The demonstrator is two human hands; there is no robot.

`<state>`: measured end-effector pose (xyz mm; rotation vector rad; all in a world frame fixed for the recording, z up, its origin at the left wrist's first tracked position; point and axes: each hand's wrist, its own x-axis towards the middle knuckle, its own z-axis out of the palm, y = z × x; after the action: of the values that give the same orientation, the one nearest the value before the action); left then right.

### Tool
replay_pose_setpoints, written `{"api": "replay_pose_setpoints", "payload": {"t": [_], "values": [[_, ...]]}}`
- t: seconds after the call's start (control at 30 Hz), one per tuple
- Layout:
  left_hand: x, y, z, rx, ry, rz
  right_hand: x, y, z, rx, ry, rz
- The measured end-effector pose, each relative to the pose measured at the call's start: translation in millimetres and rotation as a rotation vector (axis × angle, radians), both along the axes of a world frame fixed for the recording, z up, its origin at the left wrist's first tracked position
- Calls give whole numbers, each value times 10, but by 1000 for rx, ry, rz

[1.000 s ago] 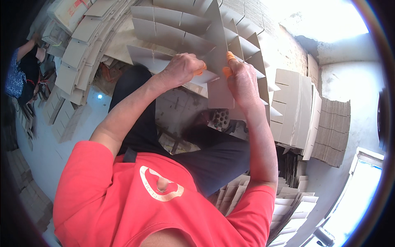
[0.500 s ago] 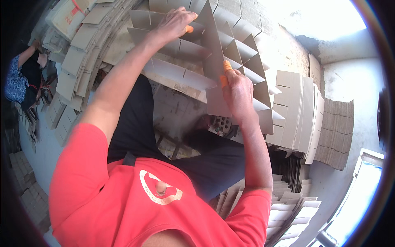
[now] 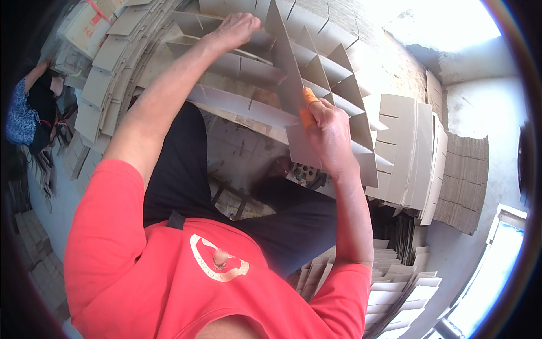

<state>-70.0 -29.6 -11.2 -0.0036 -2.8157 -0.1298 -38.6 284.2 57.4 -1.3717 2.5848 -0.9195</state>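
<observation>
A cardboard divider grid point(image 3: 248, 101) of slotted, interlocking strips lies in front of me. One tall cross strip point(image 3: 285, 62) stands across the lengthwise strips. My right hand point(image 3: 330, 130) is closed around the near part of this cross strip, with orange finger covers on its thumb and a finger. At the far left part of the grid, my left hand point(image 3: 240, 29) has its fingers curled down over a lengthwise strip, near the cross strip. Its fingertips are hidden. To the right of the cross strip, several shorter cross pieces point(image 3: 341, 85) form square cells.
Stacks of flat cardboard strips point(image 3: 107, 79) line the left side. More slotted sheets point(image 3: 395, 152) and a brown stack point(image 3: 466, 181) stand to the right, with finished-looking bundles point(image 3: 395, 294) at lower right. A person point(image 3: 39, 107) sits at far left.
The far end of the cross strip has shifted left, and its near end slightly right. My left hand has moved a little left and its orange-covered fingertips have gone from sight.
</observation>
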Motion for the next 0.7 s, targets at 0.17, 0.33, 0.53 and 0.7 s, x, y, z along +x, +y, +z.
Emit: {"api": "replay_pose_setpoints", "payload": {"t": [0.17, 0.33, 0.53, 0.7], "values": [[21, 42, 84, 2, -38, -109, -44, -12, -108, 83, 26, 41], [-14, 116, 118, -6, -157, -94, -162, -37, -213, 262, 120, 40], [99, 266, 188, 53, 150, -276, -248, 551, -128, -99, 226, -301], [61, 192, 137, -49, -107, -298, -587, 1983, -417, 168, 643, -954]]}}
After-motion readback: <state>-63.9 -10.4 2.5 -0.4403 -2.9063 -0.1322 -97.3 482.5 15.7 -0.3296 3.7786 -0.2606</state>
